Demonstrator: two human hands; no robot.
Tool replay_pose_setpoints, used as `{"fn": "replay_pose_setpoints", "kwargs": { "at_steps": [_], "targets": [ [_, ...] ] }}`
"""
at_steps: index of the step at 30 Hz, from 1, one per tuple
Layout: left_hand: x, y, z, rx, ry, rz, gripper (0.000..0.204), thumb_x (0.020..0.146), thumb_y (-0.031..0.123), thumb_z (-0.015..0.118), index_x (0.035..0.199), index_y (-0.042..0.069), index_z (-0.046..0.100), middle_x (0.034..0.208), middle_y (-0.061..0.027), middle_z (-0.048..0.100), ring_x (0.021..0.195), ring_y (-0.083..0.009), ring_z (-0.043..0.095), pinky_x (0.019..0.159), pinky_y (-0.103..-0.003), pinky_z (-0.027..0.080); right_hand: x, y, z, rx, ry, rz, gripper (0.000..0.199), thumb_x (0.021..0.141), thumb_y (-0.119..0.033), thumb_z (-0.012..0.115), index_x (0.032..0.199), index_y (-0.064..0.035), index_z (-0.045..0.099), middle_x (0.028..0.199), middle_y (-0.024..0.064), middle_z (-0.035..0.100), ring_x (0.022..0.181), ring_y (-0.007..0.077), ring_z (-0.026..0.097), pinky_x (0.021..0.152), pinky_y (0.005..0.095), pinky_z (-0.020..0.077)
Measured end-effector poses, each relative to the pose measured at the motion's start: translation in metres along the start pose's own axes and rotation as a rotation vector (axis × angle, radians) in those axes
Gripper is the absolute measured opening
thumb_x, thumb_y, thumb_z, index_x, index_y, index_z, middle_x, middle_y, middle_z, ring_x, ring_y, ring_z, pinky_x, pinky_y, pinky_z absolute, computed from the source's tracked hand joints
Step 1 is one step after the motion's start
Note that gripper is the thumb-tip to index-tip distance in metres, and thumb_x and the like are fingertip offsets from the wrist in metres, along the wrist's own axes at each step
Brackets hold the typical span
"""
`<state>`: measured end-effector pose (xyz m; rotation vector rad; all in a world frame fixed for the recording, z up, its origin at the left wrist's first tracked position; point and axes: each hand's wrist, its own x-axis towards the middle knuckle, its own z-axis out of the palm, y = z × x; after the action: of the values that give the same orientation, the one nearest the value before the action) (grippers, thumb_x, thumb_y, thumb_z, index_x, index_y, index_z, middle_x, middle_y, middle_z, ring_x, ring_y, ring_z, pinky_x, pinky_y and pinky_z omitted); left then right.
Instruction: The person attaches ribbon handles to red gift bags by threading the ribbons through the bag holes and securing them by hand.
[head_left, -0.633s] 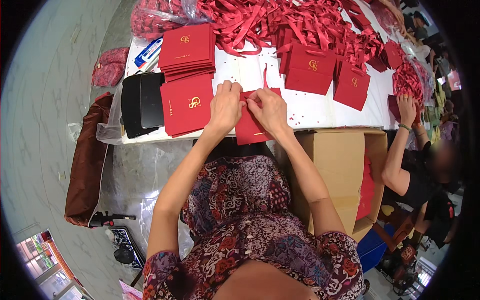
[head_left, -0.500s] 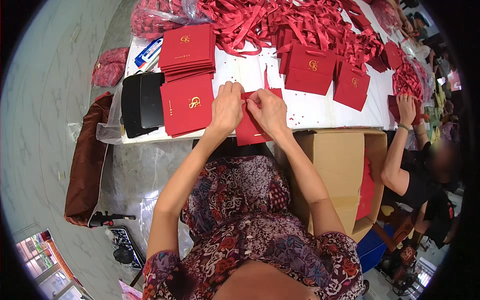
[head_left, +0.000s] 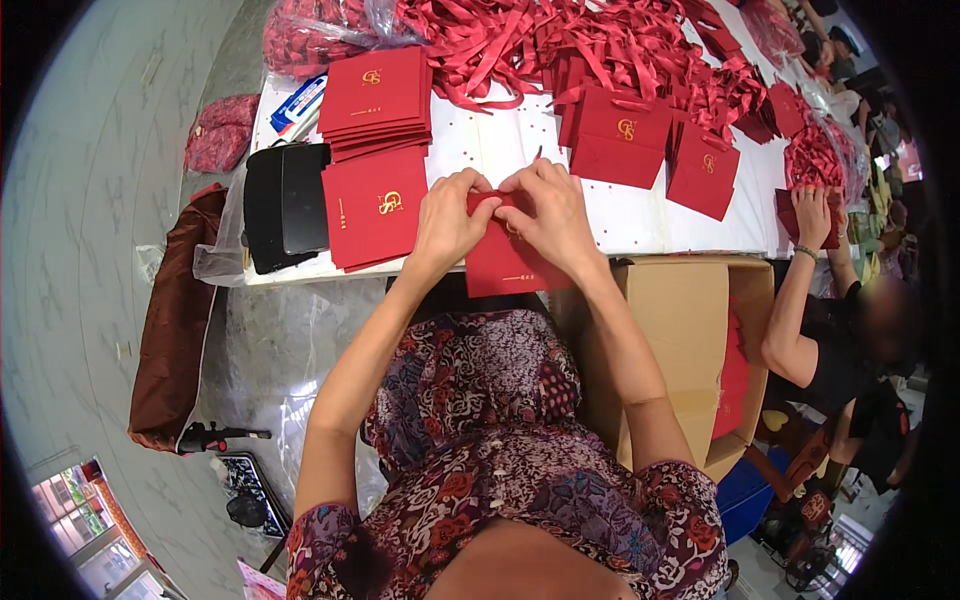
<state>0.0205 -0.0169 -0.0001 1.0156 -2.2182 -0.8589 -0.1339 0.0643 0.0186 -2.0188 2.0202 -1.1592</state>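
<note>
Red paper makes the bag (head_left: pixel 512 272), which lies at the near edge of the table (head_left: pixel 640 222) and extends from the grip toward the person's body (head_left: pixel 490 420). Left hand (head_left: pixel 450 222) and right hand (head_left: pixel 552 218), equally near, pinch its far edge between fingers and thumbs; its long axis cannot be told. A stack (head_left: pixel 368 215) lies to the left; farther away are ribbons (head_left: pixel 480 50).

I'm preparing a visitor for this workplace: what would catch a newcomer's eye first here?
Probably the tangled heap of shiny red ribbons spread over the far side of the white table. Next, at the near edge, the left hand and right hand pinch the top of a red bag, with stacked flat red bags to their left. The floral top fills the lower middle.
</note>
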Motion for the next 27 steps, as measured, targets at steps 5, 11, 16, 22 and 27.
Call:
{"fn": "replay_pose_setpoints", "kwargs": {
  "at_steps": [5,11,16,22,27],
  "targets": [
    [-0.005,0.005,0.001,-0.005,0.038,0.170,0.015,0.081,0.010,0.075,0.090,0.002,0.065,0.080,-0.0115,0.064,0.078,-0.0271,0.061,0.066,-0.039,0.049,0.009,0.021,-0.003,0.031,-0.072,0.043,0.015,0.084,-0.018,0.071,0.093,-0.0056,0.073,0.085,0.0101,0.062,0.083,0.0269,0.060,0.074,0.0383,0.0464],
    [-0.013,0.009,0.000,-0.052,0.064,0.300,0.011,0.080,0.006,0.073,0.089,0.002,0.068,0.086,-0.0100,0.059,0.080,-0.0271,0.060,0.069,-0.038,0.049,0.021,0.043,-0.008,0.625,-0.608,0.436,0.016,0.089,-0.017,0.069,0.092,-0.0013,0.073,0.079,0.0077,0.069,0.073,0.0150,0.062,0.068,0.0337,0.0501],
    [-0.008,0.008,-0.001,-0.052,0.062,0.337,0.011,0.080,0.005,0.073,0.089,0.003,0.067,0.088,-0.0093,0.057,0.081,-0.0284,0.059,0.069,-0.039,0.049,0.015,0.062,0.021,0.862,-0.508,0.422,0.017,0.087,-0.015,0.071,0.088,0.0017,0.074,0.075,0.0039,0.067,0.063,0.0091,0.059,0.061,0.0269,0.0489],
    [-0.007,0.011,0.000,0.040,0.069,0.214,0.012,0.079,0.008,0.073,0.085,0.004,0.064,0.087,-0.0109,0.057,0.082,-0.0316,0.059,0.071,-0.043,0.048,0.038,0.051,0.031,0.415,-0.099,0.548,0.028,0.081,-0.028,0.076,0.086,-0.0005,0.075,0.073,0.0088,0.068,0.065,0.0160,0.063,0.064,0.0305,0.0489],
    [-0.003,0.003,0.005,0.207,0.032,0.134,0.014,0.078,0.012,0.073,0.084,0.003,0.065,0.085,-0.0139,0.060,0.083,-0.0340,0.061,0.073,-0.044,0.048,0.032,0.060,0.023,0.272,0.078,0.420,0.028,0.086,-0.030,0.072,0.089,-0.0021,0.074,0.067,0.0090,0.065,0.061,0.0188,0.063,0.061,0.0327,0.0484]
  ]
}}
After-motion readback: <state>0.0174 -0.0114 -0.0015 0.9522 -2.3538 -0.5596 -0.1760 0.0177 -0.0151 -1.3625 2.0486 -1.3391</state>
